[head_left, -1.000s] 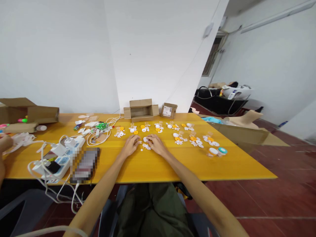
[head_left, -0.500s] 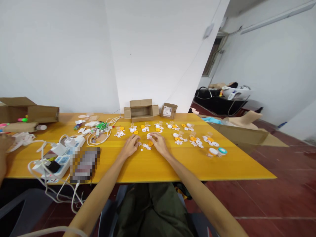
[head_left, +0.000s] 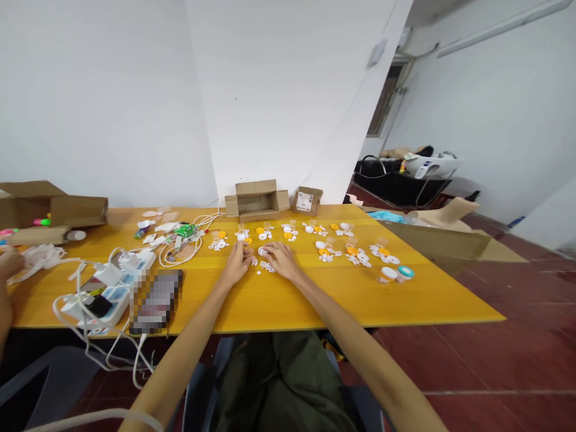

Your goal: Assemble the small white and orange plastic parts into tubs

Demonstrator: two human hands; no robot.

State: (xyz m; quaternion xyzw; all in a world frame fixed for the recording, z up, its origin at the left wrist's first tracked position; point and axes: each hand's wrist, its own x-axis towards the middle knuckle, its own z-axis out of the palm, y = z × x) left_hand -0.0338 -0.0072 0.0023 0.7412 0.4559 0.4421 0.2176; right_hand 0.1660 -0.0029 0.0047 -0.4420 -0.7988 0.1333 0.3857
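My left hand is at the middle of the table, fingers curled round what looks like a small clear plastic cup, mostly hidden. Facing it, my right hand pinches a white round lid by its right edge, close to the cup. Small white wheel-shaped pieces lie on the table just below the fingers. A tiny white disc sits nearer to me.
Groups of white and orange discs with clear cups spread across the table. Two lidded jars stand at the right. Behind is an open cardboard box. Power strips, cables and a phone lie left; another person's hand shows at far left.
My right hand has moved slightly left with the white lid, bringing it nearer my left hand. The orange disc beneath is now hidden by my right hand.
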